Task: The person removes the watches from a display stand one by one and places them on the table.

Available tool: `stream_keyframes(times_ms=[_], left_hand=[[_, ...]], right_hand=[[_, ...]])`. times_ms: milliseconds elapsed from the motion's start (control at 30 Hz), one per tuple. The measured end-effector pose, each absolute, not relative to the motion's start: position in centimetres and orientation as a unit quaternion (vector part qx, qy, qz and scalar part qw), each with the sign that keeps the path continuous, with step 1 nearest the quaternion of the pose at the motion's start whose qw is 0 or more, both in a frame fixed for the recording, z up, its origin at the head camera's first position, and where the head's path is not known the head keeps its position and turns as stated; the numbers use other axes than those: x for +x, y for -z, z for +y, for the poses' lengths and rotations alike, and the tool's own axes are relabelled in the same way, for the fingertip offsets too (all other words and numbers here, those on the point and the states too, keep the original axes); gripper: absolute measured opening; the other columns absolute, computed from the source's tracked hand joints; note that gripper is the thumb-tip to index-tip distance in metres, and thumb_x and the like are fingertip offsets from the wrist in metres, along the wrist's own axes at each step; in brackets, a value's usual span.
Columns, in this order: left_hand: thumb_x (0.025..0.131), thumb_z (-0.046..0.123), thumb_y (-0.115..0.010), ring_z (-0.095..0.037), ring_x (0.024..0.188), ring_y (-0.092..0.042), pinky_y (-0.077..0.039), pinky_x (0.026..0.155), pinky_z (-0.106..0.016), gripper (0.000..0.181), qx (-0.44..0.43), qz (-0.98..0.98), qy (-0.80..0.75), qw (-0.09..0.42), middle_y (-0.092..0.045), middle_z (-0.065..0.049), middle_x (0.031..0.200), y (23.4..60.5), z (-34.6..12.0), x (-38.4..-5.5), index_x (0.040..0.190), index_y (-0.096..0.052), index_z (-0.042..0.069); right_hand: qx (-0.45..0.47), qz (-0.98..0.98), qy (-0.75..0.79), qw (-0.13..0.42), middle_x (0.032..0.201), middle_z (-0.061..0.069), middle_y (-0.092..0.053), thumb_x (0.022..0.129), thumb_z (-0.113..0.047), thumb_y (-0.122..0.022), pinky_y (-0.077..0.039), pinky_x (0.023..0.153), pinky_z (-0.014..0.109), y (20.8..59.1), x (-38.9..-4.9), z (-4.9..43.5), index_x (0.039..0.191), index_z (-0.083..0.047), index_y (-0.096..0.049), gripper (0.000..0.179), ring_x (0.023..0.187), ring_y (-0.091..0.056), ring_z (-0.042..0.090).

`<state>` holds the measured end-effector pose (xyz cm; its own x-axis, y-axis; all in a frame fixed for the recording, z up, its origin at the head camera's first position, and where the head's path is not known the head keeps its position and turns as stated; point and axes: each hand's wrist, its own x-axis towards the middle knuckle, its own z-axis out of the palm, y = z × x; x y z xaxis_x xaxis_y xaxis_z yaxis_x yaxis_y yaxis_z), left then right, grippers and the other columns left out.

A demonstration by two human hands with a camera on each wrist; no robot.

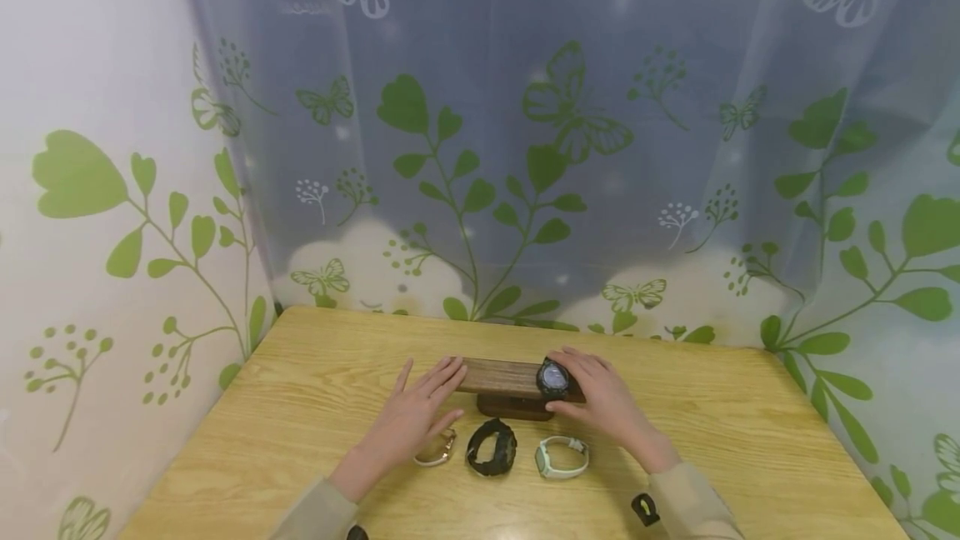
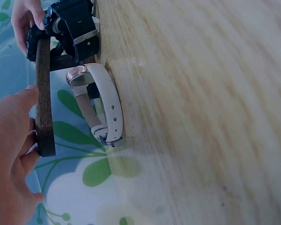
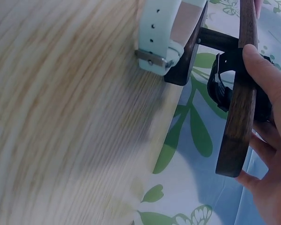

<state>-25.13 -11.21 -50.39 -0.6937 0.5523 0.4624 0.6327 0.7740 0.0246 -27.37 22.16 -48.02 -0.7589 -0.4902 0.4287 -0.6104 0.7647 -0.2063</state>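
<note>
A dark wooden watch stand (image 1: 498, 375) with a crossbar and low base (image 1: 517, 408) stands on the table. A black digital watch (image 1: 553, 378) is strapped round the bar's right part. My right hand (image 1: 603, 398) grips that watch at the bar, thumb (image 3: 262, 68) in front, fingers behind. At the bar's left end my left hand (image 1: 408, 419) holds on, its thumb on one side and fingers on the other. Nearer me lie a white-strapped watch with a rose-gold case (image 2: 105, 101), partly hidden by my left hand, a chunky black watch (image 1: 492, 448) and a pale mint watch (image 1: 562, 458).
The wooden table (image 1: 510, 515) ends at a curtain (image 1: 480, 148) printed with leaves and butterflies, with similar printed sheets on both sides. Small black objects (image 1: 645, 509) show beside my sleeves.
</note>
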Motion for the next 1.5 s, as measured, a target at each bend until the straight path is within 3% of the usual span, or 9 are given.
stream_keyframes(times_ms=[1500], left_hand=[[0.098,0.038,-0.066,-0.024,0.146,-0.040,-0.017,0.120,-0.066,0.066,-0.321,-0.917,0.093,0.219,-0.042,-0.006,0.159,50.5,-11.2,-25.2,0.153,-0.044,0.010]], right_hand=[[0.272,-0.932,-0.161,0.178,0.137,0.019,-0.062,0.077,-0.033,-0.088,-0.043,0.104,0.067,47.6,-26.6,26.4,0.141,-0.005,-0.057,0.076,0.128,-0.056,0.043]])
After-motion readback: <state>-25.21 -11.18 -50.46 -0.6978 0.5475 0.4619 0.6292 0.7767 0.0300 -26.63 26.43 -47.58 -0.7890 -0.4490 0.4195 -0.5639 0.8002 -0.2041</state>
